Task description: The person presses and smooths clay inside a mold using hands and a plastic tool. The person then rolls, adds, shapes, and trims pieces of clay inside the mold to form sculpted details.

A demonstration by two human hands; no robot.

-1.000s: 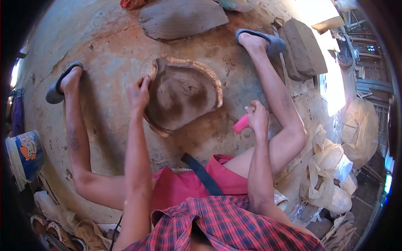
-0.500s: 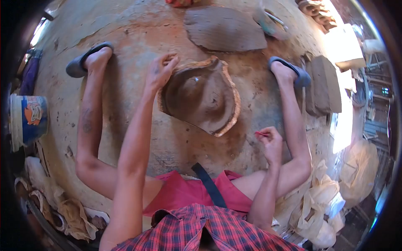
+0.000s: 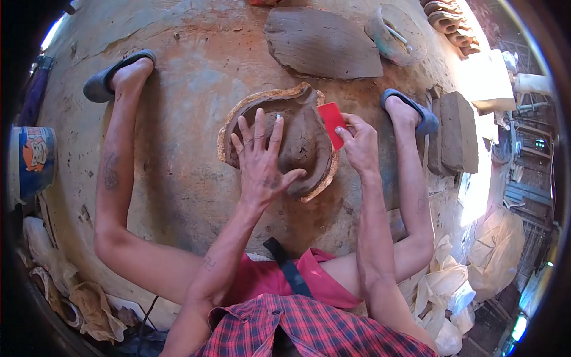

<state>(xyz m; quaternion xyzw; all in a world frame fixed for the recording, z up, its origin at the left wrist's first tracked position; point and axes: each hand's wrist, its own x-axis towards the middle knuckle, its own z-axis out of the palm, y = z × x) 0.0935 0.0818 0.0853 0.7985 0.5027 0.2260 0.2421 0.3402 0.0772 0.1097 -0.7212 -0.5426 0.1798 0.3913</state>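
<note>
A mould with a rough tan rim [image 3: 225, 131] lies on the floor between my legs, lined with dark wet clay [image 3: 300, 134]. Over its near left part, my left hand [image 3: 262, 163] is spread with fingers and thumb apart; whether the palm touches the clay I cannot tell. A flat red rectangular card, like a plastic scraper [image 3: 329, 124], is pinched in my right hand [image 3: 359, 143] above the mould's right rim. One fingertip of the left hand shows a small pale spot. The hand hides the clay beneath it.
Beyond the mould lies a flat clay slab [image 3: 324, 44], with a clear basin [image 3: 395, 35] holding a stick beside it. Clay blocks [image 3: 455, 134] stand past my right foot. A printed bucket [image 3: 35, 160] is at far left; plastic bags [image 3: 446, 279] lie at lower right.
My left hand has left the mould's upper left rim and opened over the clay. My right hand has risen from near my right knee to the rim, turning the red card flat into view.
</note>
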